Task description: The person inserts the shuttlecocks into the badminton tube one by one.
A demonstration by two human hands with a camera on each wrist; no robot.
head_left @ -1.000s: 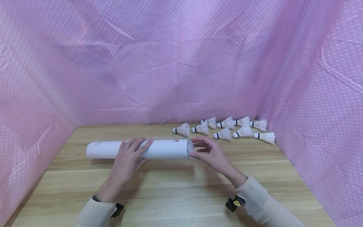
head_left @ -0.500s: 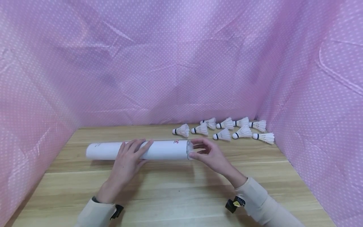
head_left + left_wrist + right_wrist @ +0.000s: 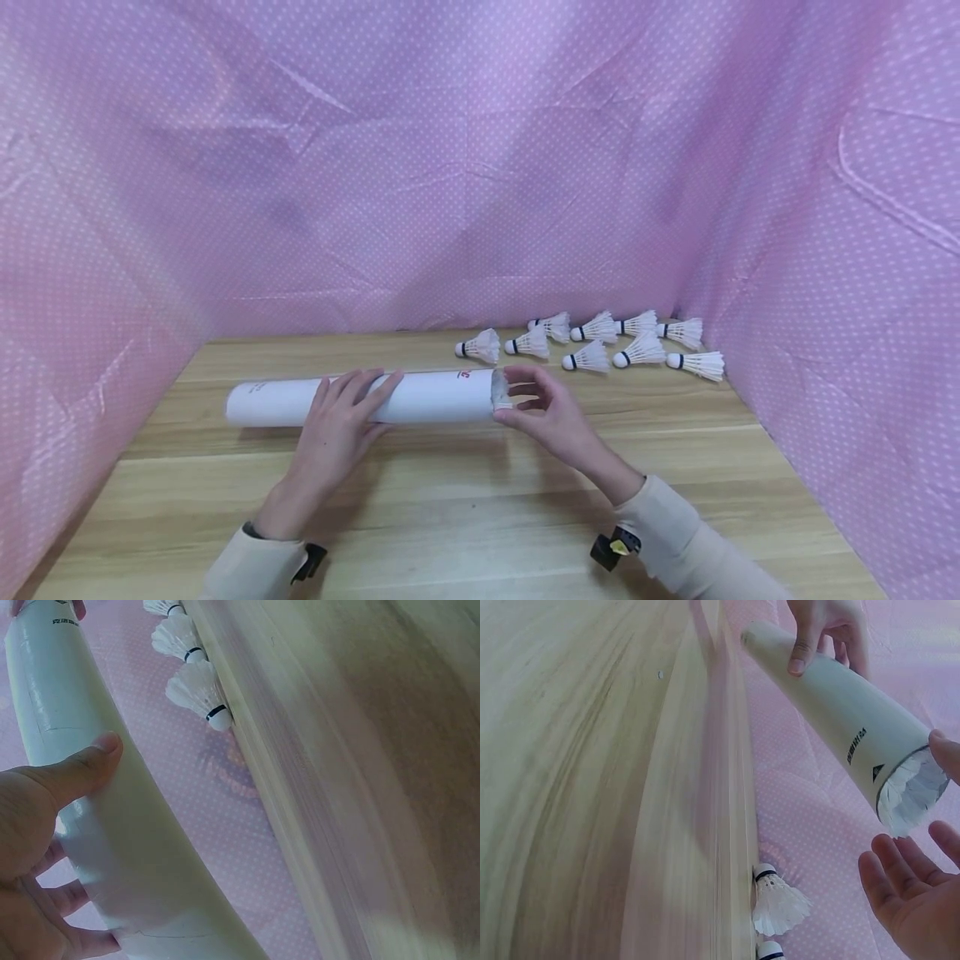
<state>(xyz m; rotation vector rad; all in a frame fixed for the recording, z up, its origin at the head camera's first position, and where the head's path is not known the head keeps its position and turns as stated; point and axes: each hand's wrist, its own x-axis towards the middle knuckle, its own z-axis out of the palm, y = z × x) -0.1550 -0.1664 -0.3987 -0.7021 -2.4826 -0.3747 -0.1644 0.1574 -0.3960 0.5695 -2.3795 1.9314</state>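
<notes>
Left hand (image 3: 335, 433) grips the white tube (image 3: 442, 397) mid-barrel above the table (image 3: 465, 517); right hand (image 3: 561, 423), fingers loosely spread, meets its three-o'clock mouth. Looks light, stiff, smooth: hold mid-barrel, spare those fragile feathers (image 3: 915, 791)!

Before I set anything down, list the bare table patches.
Bare table lies between the left sleeve and right sleeve, in front of the white tube; also behind the tube's left half, up to the pink cloth. Crowded: back right, with nine shuttlecocks.
</notes>
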